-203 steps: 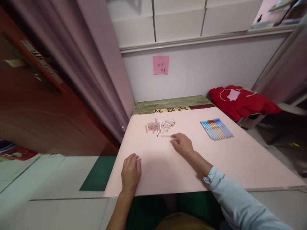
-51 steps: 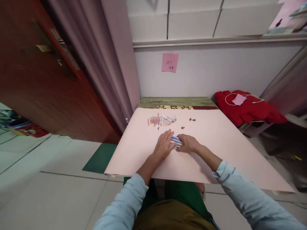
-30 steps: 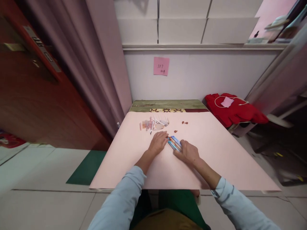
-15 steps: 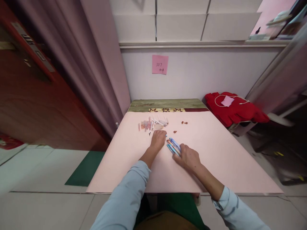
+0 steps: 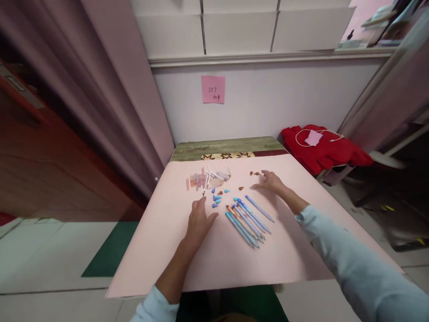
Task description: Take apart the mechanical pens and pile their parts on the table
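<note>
Fingers apart, my left hand (image 5: 198,219) is over the pink table covering, left of several small blue and brown caps (image 5: 217,198). My right hand (image 5: 271,183) spreads its fingers close to a few small brown pieces (image 5: 254,173) and one loose brown piece (image 5: 241,188). Between and below the hands lies a row of blue, teal and tan pens (image 5: 248,223), slanting side by side. One blue pen (image 5: 260,209) sits a little apart on the right. Farther back are white refill sticks (image 5: 208,179) and a group of pinkish clear pieces (image 5: 197,180).
The pink-covered table (image 5: 161,250) stands against the wall, with a patterned strip (image 5: 226,156) at its far edge. A red cloth (image 5: 321,152) with a white cable is beyond its right side. A purple curtain (image 5: 134,89) hangs on the left.
My right hand has let go of the pens, which now lie spread on the table, and moved up and right. My left hand has opened and drawn back left, uncovering the small caps.
</note>
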{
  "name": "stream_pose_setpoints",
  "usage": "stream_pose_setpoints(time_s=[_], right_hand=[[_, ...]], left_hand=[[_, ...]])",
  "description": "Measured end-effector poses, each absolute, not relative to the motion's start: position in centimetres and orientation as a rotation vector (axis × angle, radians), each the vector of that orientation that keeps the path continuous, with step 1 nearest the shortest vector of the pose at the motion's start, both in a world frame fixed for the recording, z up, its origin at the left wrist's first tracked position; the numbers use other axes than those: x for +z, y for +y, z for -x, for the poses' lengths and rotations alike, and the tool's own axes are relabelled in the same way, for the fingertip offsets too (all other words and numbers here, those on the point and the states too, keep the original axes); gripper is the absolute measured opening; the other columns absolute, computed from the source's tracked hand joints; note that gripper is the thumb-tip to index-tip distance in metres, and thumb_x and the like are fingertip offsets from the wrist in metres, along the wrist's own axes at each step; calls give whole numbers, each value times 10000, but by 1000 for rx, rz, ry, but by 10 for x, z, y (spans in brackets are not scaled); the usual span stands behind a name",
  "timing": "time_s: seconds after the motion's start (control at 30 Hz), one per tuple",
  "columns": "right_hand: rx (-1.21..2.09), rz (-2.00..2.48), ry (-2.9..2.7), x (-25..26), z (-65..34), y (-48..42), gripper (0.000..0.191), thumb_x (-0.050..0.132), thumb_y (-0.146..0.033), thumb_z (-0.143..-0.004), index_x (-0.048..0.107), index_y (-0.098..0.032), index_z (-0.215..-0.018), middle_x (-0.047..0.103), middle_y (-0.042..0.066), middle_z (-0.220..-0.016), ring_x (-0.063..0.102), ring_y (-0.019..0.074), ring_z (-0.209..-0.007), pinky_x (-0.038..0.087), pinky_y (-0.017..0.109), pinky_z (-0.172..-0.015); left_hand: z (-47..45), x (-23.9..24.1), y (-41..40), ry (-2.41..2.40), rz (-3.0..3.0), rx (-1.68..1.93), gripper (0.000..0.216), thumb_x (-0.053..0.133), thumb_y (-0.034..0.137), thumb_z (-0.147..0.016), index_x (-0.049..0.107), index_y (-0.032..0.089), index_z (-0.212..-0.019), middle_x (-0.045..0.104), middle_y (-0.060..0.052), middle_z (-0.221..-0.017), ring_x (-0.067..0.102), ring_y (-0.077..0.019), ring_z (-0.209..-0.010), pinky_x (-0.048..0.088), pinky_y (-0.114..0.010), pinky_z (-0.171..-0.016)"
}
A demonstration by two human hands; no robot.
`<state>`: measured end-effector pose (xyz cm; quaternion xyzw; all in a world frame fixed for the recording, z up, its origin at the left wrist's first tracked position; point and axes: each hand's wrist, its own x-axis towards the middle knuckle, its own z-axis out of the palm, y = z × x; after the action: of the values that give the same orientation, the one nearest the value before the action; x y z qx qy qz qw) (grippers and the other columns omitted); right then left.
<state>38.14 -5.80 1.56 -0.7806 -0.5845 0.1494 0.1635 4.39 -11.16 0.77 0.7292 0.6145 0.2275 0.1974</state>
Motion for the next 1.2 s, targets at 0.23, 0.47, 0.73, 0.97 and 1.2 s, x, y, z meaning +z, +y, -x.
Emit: stream_pose_setpoints(time_s=[0.23,0.47,0.73,0.97,1.2], right_hand=[[558,1953,-1882,3,-375,-10,608,805,-572,-575,682,-174,-1018,702,82,-947,653,195,-819,483,263,-728],[720,1735,-2024,-6,-315,-20,474,858,-400,-540,692,-191,-932,707,13,-855,634,149,-742,477,232,-678],[779,1755,-2005,18,-304,-46,404,731,-372,-741,668,-194,-1098,720,28,-965,651,141,-817,469,216,-704],[584,2351,-1998,37,-358,-112,370,698,-552,-707,693,-199,-817,714,88,-829,637,221,-756,412,280,-625],[574,2179,-1968,23,-324,-131,119,661,-323,-719,706,-228,-776,718,24,-789,622,169,-736,372,243,-612]], left_hand=[[-59,9,-87,1716,-1914,529,675,692,199,-673,491,104,-1311,536,-142,-1183,581,-238,-1066,455,-305,-889],[-84,2,-58,1682,-2006,550,469,646,90,-659,597,120,-1124,606,-110,-1038,578,-227,-1019,445,-286,-836],[-73,-2,-69,1629,-1954,775,401,663,157,-718,602,137,-1115,589,-83,-1032,577,-141,-694,485,-317,-793],[-55,-4,-134,1521,-1975,881,250,568,198,-835,627,177,-1077,604,-67,-1003,589,-157,-752,503,-322,-801],[-112,23,-104,1310,-2255,741,304,507,108,-833,686,216,-1053,630,-74,-1112,553,-230,-1106,417,-354,-1009]])
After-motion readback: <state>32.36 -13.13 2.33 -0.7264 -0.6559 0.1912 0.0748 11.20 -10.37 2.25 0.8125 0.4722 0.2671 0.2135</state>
